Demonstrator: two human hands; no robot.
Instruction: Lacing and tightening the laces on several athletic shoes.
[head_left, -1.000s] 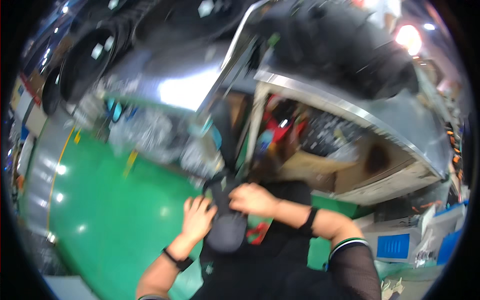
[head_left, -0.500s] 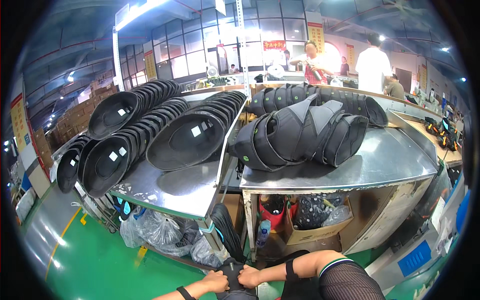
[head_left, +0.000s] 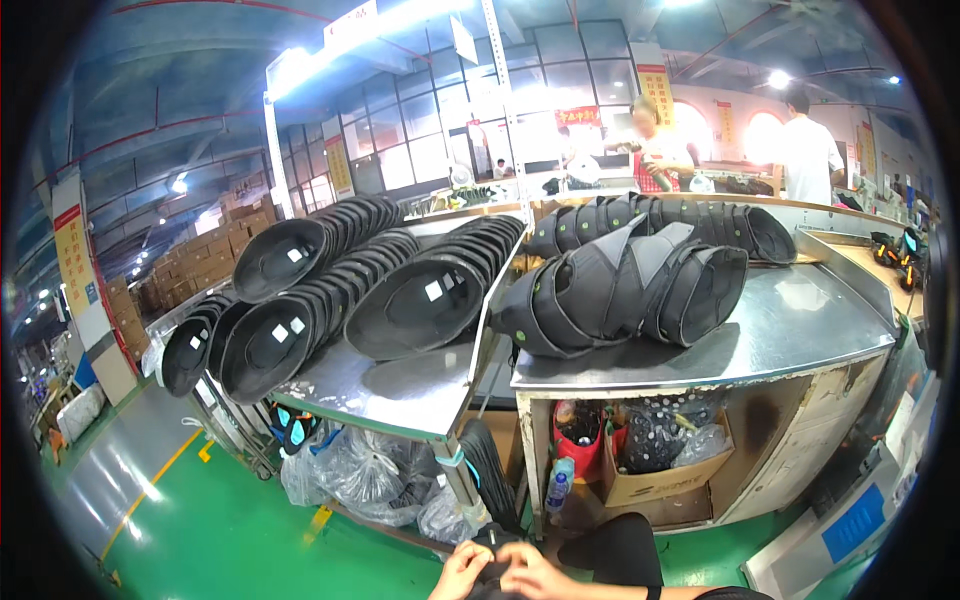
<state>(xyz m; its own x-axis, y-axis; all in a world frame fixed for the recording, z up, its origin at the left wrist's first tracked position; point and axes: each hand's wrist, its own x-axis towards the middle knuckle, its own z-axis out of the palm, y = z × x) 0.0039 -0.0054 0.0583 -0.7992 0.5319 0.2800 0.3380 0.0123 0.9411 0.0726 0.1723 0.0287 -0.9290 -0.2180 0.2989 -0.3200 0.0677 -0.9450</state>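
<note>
At the lower edge, a dark black piece (head_left: 490,538) shows between my two hands; its kind is hard to make out, since my hands cover much of it. My left hand (head_left: 464,572) is closed, its fingers pinched at the piece's left side. My right hand (head_left: 534,575) lies at the other side with curved fingers close to the piece, slightly blurred, so its grip is unclear. Straight ahead on a metal table lie several black and grey curved padded shells (head_left: 600,295), partly nested in one another.
A metal-topped bench (head_left: 400,400) on the left carries long rows of nested black shells (head_left: 415,300). Plastic bags (head_left: 365,470) lie beneath it. Under the right table (head_left: 800,310) stand a cardboard box (head_left: 670,480), a red container (head_left: 578,440) and a bottle (head_left: 557,492). People stand farther back.
The view has shifted, so the benches appear farther right. Both hands were fists on the black piece; now the left pinches and the right has loosened its fist, fingers curved.
</note>
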